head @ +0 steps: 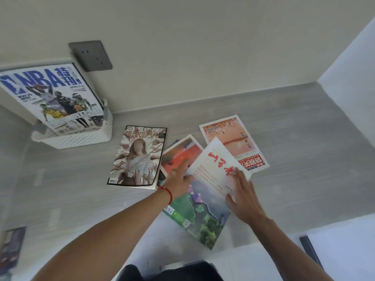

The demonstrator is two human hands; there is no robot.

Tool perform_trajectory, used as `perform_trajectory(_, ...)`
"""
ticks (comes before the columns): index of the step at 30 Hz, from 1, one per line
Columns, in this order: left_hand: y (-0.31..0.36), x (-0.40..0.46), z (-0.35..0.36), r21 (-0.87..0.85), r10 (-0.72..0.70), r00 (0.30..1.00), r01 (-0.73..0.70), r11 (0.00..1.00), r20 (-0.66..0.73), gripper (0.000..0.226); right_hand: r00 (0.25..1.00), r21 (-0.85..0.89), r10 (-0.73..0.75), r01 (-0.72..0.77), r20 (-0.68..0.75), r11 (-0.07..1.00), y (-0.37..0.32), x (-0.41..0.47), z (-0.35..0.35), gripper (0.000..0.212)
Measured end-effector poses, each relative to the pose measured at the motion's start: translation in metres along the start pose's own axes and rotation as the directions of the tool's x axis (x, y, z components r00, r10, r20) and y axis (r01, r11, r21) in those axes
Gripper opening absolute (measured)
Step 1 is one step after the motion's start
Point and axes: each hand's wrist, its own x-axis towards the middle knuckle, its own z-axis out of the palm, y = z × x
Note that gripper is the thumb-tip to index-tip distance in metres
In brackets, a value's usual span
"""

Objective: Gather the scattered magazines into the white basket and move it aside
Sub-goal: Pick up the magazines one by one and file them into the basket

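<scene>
A white perforated basket [81,138] stands at the left by the wall, with a basketball magazine [50,98] leaning upright in it. Several magazines lie on the grey counter: one with a woman on the cover [138,157], an orange-red one [178,155], one with an orange photo [233,138], and a white one with red brush characters over a green landscape [211,191]. My left hand [180,179] presses flat on the left edge of the white one, fingers spread. My right hand [245,197] grips its right edge, which is raised slightly.
A grey wall socket [90,55] sits above the basket. A white wall [349,78] bounds the counter on the right. A dark-covered booklet [12,246] lies at the lower left. A dark slim object [308,248] rests on the white surface at the lower right.
</scene>
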Motion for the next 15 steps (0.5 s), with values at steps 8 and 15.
perform_trajectory(8, -0.061, -0.040, -0.109, -0.565, -0.271, 0.930, 0.088, 0.820, -0.249, 0.027, 0.998, 0.498, 0.032, -0.002, -0.052, 0.867, -0.111, 0.055, 0.000, 0.067)
perform_trajectory(15, -0.109, -0.070, -0.245, -0.587, -0.316, 0.841, -0.002, 0.809, -0.438, 0.016, 0.999, 0.591, -0.029, 0.031, -0.013, 0.806, -0.263, 0.128, -0.034, 0.005)
